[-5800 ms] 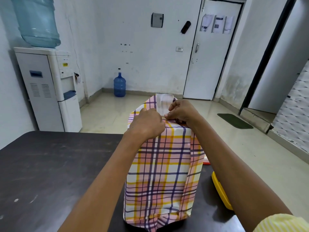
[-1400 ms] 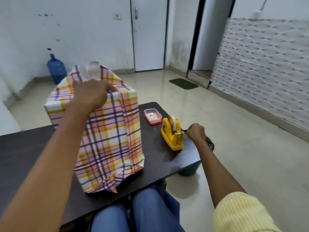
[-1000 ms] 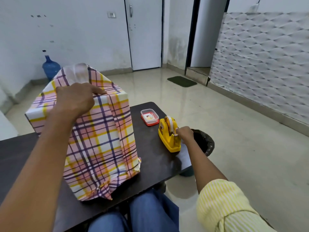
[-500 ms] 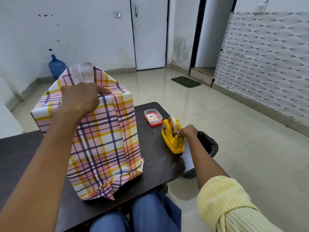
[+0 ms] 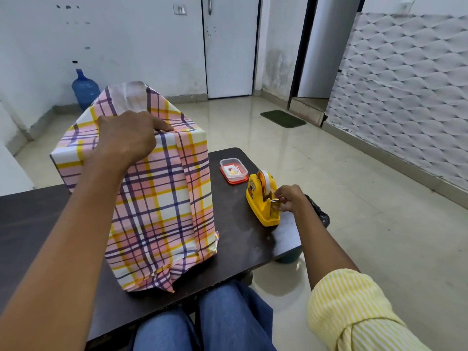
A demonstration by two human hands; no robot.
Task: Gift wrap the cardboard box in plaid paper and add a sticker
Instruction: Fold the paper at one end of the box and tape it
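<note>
Dark table [image 5: 38,224] in front, and the cardboard box [image 5: 162,198] stands tall on it, already covered in plaid paper [image 5: 177,138]. Left hand [image 5: 126,138] sits on the box's top front edge, fingers curled onto the folded paper, pinning it down. Off to the right, well apart, the yellow dispenser [image 5: 260,201]. Right hand [image 5: 288,198] pinches the tape [image 5: 265,182] at its cutter. Just behind, a small sticker tub [image 5: 233,171].

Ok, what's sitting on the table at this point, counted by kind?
Box: 1
Tape dispenser: 1
Tub: 1
Total: 3
</note>
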